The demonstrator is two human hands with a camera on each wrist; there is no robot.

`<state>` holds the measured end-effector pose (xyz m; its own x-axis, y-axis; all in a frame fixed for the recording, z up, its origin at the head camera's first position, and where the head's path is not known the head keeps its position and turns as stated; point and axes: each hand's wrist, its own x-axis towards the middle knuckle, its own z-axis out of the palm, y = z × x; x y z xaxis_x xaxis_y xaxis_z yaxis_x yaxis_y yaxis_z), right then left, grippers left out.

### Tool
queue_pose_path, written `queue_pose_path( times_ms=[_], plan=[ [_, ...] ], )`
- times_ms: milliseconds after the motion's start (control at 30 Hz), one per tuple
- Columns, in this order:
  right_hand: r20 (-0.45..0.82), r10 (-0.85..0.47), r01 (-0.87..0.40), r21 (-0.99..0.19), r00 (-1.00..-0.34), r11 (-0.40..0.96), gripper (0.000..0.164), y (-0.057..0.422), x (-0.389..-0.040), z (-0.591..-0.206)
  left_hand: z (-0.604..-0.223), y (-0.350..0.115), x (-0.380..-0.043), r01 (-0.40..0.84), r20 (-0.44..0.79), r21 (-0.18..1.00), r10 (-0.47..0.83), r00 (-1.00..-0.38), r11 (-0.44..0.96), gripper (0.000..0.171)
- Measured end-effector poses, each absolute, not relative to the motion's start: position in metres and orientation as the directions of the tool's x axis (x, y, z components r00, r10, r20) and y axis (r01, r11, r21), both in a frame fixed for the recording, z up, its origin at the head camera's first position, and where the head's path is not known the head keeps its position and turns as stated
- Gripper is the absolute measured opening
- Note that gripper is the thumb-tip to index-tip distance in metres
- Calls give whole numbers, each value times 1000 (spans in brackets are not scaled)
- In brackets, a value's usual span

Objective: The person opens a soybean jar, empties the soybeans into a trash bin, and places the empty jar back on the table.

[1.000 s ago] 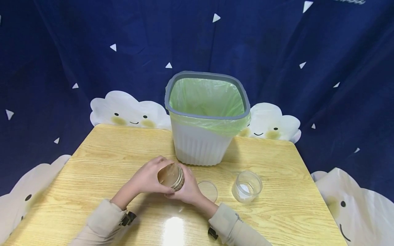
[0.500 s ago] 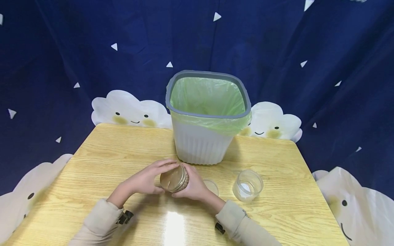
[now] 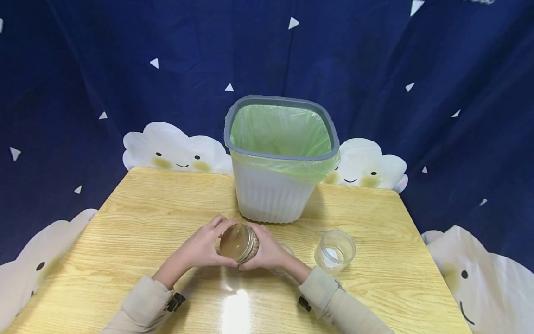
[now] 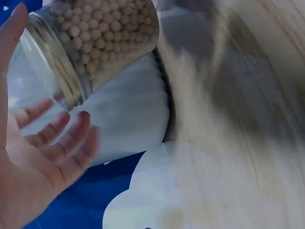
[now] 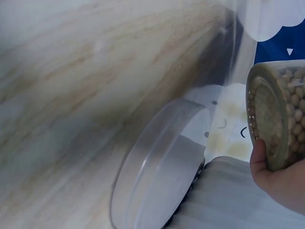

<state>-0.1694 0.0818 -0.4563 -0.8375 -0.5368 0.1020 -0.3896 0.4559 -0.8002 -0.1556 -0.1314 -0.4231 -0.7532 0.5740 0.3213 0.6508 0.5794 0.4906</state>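
Note:
A clear jar (image 4: 107, 36) packed with small beige balls is held on its side above the table, its lid (image 3: 233, 242) turned to the left. My right hand (image 3: 269, 250) grips the jar body from the right, and one digit presses at the base in the right wrist view. My left hand (image 3: 204, 248) is around the lid, thumb and a finger on opposite sides of its edge. In the left wrist view, the other fingers (image 4: 62, 136) spread off the lid, slightly blurred.
A white bin (image 3: 271, 195) with a grey rim and green liner stands just behind the hands. To the right is a clear plastic cup (image 3: 335, 250) with something white inside. A clear disc (image 3: 288, 249) lies partly hidden under my right wrist. All rest on a wooden table (image 3: 175, 195).
My left fingers loosened from the lid half a second ago and now close around it again. The jar and both hands have shifted slightly to the right.

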Motion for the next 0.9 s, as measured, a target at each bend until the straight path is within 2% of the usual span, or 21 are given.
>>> queue_pose_path(
  times_ms=[67,200,267,367,533,767,900],
  plan=[
    [98,-553,-402,-791,-828,462,102,84,-171,-456,-422,-132,-156,654,281,478,603,-746,587,99],
    [100,-590,-449,-752,-801,483,101,86,-173,-456,-419,-132,-157,692,217,458,685,-696,558,100],
    [103,-603,-464,-743,-791,482,100,87,-174,-457,-419,-132,-159,717,230,441,705,-671,539,96],
    [97,-606,-465,-739,-789,487,100,87,-175,-458,-419,-132,-159,726,255,427,698,-669,540,90],
    [92,-604,-472,-719,-792,509,102,87,-174,-459,-420,-131,-158,680,259,449,644,-720,579,93],
    [104,-570,-439,-754,-815,489,102,85,-173,-461,-421,-126,-154,581,263,481,524,-810,657,89],
    [117,-574,-446,-759,-811,475,102,85,-173,-462,-419,-126,-154,597,251,460,548,-798,657,99]
  ],
)
